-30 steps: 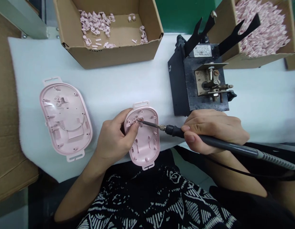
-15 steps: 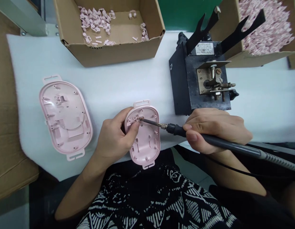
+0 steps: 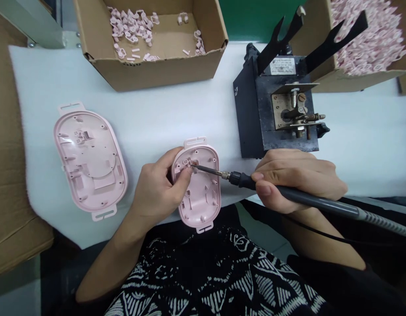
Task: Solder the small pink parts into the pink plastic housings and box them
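My left hand (image 3: 162,182) grips the left side of a pink plastic shell (image 3: 203,199), its thumb pressed inside near the small posts at the top. The shell lies open side up at the table's front edge. In my right hand (image 3: 295,180) is a soldering iron (image 3: 315,199) with a dark grey handle, held like a pen. Its tip points left and meets the small posts by my left thumb; the exact contact is too small to make out. A second pink shell (image 3: 97,162), also open side up, lies to the left.
A cardboard box (image 3: 157,72) with small pink parts (image 3: 130,28) stands at the back. Right of it is a black metal device (image 3: 252,114) with two forked arms. Another box (image 3: 361,81), heaped with pink pieces (image 3: 367,39), is at the back right. White cloth (image 3: 150,118) covers the table.
Both hands, the shell and the soldering iron stay almost exactly in place. The view has shifted very slightly.
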`<state>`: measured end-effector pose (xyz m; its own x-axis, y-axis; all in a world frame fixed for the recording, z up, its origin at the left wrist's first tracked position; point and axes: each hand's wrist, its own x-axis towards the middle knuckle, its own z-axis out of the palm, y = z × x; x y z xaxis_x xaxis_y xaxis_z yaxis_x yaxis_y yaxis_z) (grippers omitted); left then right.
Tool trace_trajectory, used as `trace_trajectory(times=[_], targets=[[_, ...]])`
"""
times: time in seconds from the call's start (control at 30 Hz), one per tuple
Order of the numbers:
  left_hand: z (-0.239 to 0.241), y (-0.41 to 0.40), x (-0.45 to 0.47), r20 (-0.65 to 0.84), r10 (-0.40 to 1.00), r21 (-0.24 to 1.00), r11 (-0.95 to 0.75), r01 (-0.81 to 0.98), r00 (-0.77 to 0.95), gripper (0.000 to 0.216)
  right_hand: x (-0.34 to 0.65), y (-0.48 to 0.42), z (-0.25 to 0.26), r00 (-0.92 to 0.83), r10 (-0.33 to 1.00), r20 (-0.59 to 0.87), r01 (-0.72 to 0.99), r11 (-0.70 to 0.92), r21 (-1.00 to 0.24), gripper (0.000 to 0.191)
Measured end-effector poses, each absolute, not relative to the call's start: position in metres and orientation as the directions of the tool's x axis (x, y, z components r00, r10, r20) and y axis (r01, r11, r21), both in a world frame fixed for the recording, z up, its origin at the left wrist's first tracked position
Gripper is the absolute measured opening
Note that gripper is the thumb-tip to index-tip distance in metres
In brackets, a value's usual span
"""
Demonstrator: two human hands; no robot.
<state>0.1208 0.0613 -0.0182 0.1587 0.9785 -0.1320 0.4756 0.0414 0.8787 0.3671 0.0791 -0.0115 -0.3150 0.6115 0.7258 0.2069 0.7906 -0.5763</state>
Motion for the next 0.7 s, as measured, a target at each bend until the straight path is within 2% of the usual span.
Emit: trace_trajectory(times=[0.7], targets=[[-0.018,0.0609,0.1219,-0.133,0.978,0.879,0.041,0.476,0.161,0.028,0.3663,0.0792,-0.0125,-0.31,0.621,0.72,0.243,0.784,-0.571,0.012]])
